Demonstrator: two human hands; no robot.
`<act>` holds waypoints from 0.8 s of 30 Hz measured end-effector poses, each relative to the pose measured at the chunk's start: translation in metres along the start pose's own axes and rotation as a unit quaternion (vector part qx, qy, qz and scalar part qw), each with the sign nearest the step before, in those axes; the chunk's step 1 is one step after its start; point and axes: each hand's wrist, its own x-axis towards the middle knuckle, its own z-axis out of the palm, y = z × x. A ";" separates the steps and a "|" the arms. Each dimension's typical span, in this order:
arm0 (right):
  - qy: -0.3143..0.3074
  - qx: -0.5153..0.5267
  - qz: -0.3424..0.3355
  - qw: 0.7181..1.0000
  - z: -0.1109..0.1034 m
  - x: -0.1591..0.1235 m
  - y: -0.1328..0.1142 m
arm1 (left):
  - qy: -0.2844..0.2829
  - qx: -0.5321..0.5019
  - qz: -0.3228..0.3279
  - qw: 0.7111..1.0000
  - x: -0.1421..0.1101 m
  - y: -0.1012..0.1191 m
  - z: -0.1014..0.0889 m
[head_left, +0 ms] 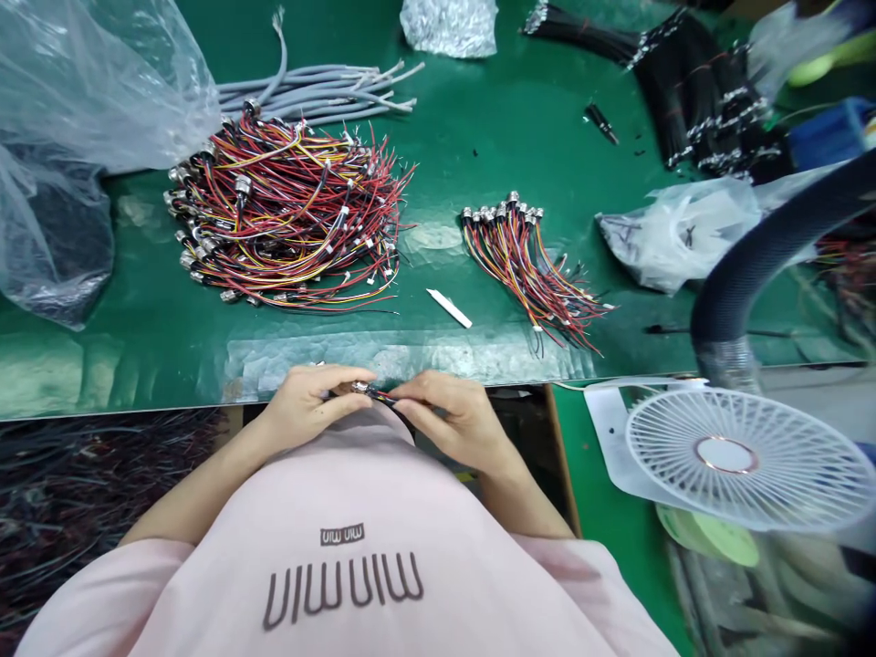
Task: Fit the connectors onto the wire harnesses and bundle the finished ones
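Close to my body, at the front edge of the green table (438,164), I hold a wired metal connector (360,388) between both hands. My left hand (309,399) is closed, with thumb and fingertips pinching the silvery connector body. The fingers of my right hand (448,408) are closed on the dark and red wires right behind it. Beyond my left hand lies a large heap of similar wired connectors (287,219). A smaller bundle of wired connectors (526,265) rests beyond my right hand. Between the two piles is a white pen-like stick (450,308).
Grey cables (315,91) lie behind the big heap, beside clear plastic bags (102,82) at left. Black cable bundles (704,82) and a white plastic bag (684,228) are at right. A white fan (749,456) and a thick black hose (773,237) stand at my right.
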 end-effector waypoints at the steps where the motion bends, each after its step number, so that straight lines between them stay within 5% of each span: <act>1: 0.020 -0.031 0.003 0.999 -0.005 0.002 0.007 | 0.002 0.005 0.003 1.000 0.000 0.000 0.000; 5: 0.151 -0.217 0.097 0.959 -0.029 0.009 0.054 | 0.011 0.008 0.000 1.000 -0.001 -0.003 0.001; 10: 0.113 -0.264 0.211 0.934 -0.042 0.015 0.106 | 0.010 0.003 -0.009 1.000 -0.002 -0.005 0.001; 24: 0.078 -0.154 0.267 0.948 -0.050 0.021 0.116 | -0.003 -0.150 -0.137 0.979 -0.003 -0.004 0.004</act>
